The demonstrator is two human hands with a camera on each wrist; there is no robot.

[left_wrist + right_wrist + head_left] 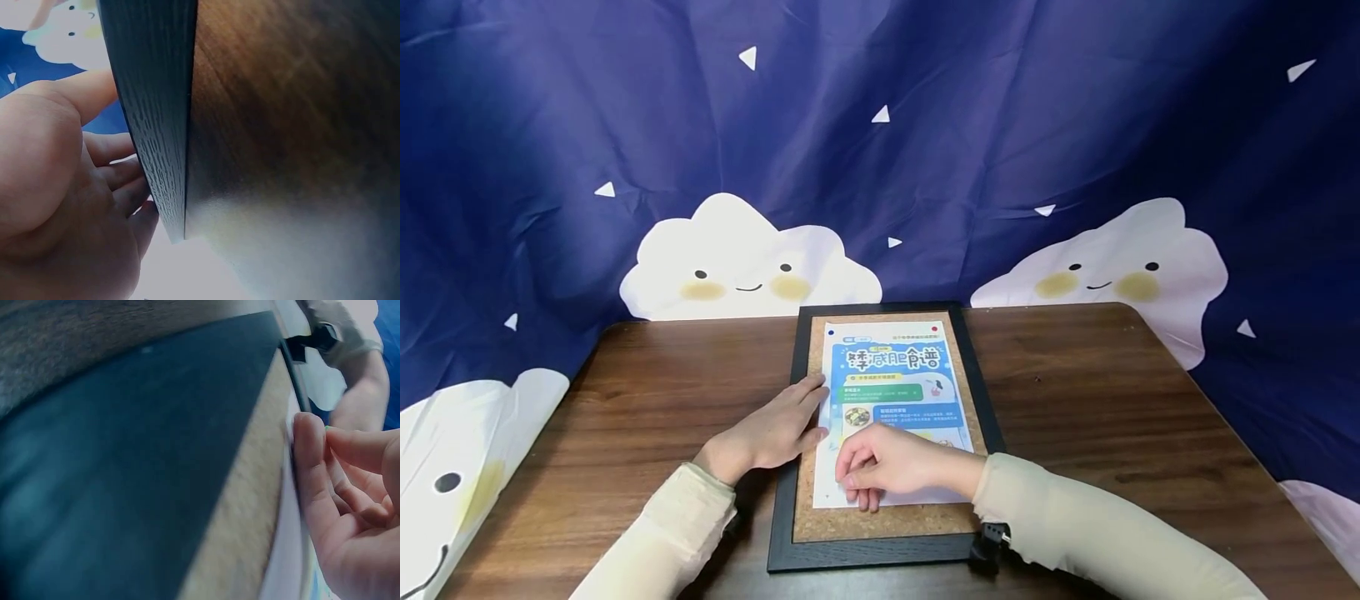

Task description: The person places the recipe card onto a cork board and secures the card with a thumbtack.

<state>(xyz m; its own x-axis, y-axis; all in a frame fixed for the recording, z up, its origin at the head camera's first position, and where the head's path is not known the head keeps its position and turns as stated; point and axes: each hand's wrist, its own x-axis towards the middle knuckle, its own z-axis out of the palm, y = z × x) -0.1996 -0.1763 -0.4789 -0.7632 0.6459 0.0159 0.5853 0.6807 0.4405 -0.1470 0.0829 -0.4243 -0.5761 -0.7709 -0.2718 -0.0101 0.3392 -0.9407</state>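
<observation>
A printed poster (891,379) with Chinese text lies on a black-framed cork board (917,523). A blue thumbtack (831,332) and a red thumbtack (934,328) sit at its upper corners. My left hand (775,425) rests over the board's left frame, fingers extended, fingertips at the poster's left edge. Over the poster's lower left part, my right hand (891,462) pinches with thumb and index finger. Between those fingertips in the right wrist view shows a speck of what looks like a green thumbtack (327,428), mostly hidden. The right hand covers part of the poster's lower half.
The board lies on a brown wooden table (1075,392). Behind the table hangs a dark blue cloth (925,150) with white clouds and triangles. A black strap device (988,543) is on the right wrist, close to the board's lower right corner.
</observation>
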